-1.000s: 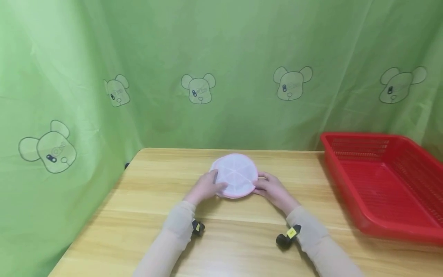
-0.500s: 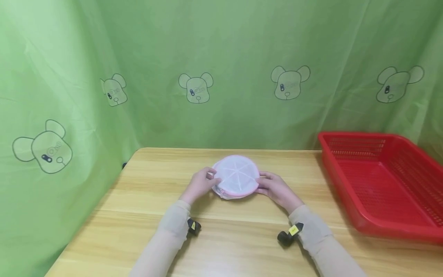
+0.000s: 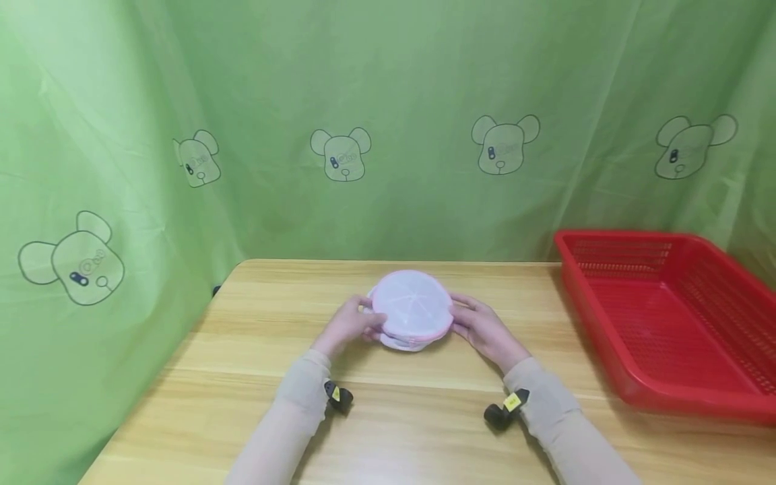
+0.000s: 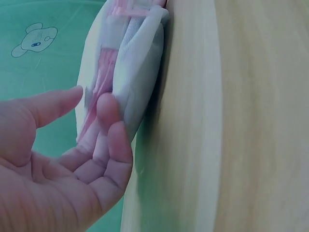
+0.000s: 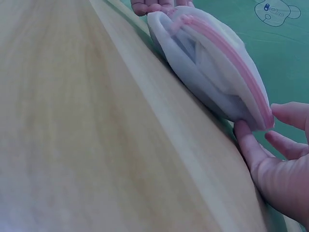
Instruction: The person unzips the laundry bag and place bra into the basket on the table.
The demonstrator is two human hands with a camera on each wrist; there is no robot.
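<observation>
The left hand (image 3: pixel 348 325) holds the left side of a round white pouch (image 3: pixel 412 306), with its thumb up by the top face and its other fingers curled in at the edge. The right hand (image 3: pixel 483 331) pinches the other side, with fingertips above and below. Neither hand is spread wide. The pouch is between them, low at the middle of the wooden tabletop (image 3: pixel 400 397); I can't tell if all of its bottom touches the wood.

A pink zip (image 5: pixel 236 60) runs along the pouch's side, and a gap shows there between the top and bottom layers. I can see white cloth in the gap, but not whether anything is tucked inside. The step in hand looks like spreading the two layers. I think the next move calls for a soft, steady hold on both sides, so the thin cloth doesn't slip.

Off to the right, well apart from the pouch, stands a big red basket (image 3: pixel 667 399). Its sides have little holes, and its red floor shows. At the back hangs a green curtain (image 3: pixel 394 81) with animal faces on it.
</observation>
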